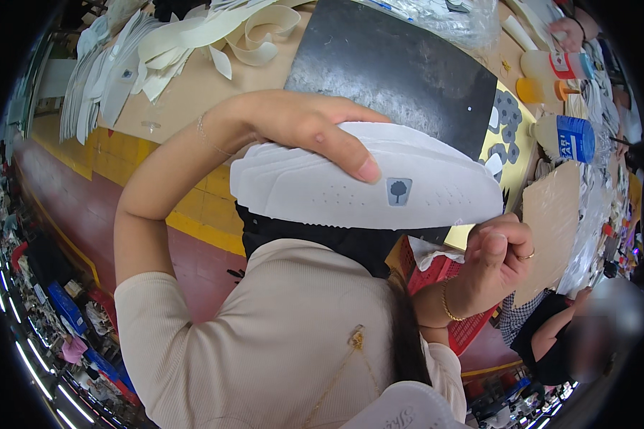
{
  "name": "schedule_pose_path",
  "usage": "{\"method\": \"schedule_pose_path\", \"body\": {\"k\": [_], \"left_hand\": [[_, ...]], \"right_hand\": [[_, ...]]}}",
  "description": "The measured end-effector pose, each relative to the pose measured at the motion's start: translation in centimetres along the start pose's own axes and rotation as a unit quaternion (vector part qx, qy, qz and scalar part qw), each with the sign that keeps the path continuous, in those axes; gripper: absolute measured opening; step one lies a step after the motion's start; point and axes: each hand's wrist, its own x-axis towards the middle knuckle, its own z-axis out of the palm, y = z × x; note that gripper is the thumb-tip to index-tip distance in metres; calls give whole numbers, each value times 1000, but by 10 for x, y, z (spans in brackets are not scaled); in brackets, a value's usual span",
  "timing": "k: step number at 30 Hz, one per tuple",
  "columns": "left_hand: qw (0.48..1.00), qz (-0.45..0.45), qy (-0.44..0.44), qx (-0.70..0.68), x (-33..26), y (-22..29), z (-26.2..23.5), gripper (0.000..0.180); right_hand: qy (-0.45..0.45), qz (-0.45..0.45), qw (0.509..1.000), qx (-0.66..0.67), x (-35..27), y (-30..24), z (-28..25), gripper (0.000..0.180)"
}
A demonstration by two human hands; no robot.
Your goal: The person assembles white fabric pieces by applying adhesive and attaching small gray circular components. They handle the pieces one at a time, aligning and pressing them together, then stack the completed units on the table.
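One black board [393, 68] lay on the far side; nearer, a fanned stack of white shaped pieces [322, 182] spanned the centre, held up; handling it well likely called for steady, light pressure, lest the layers slip; the left hand [315, 132] clamped its far edge, thumb across the face; the right hand [502, 250] curled by the right tip, contact unclear; a grey tree patch [399, 191] sat mid-face.

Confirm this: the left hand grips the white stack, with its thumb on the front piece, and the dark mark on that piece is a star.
Not quite: the dark mark is a tree, not a star, as the head view shows. The left hand does grip the white stack, with its thumb on the front piece.
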Motion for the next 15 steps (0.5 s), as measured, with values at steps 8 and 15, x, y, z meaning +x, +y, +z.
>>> {"method": "schedule_pose_path", "body": {"k": [8, 15], "left_hand": [[999, -13, -31, 26, 6, 17, -1, 64], [998, -18, -34, 50, 10, 21, -1, 65]], "right_hand": [[40, -10, 998, -47, -2, -10, -13, 29], [38, -60, 994, -82, 7, 2, -24, 25]]}}
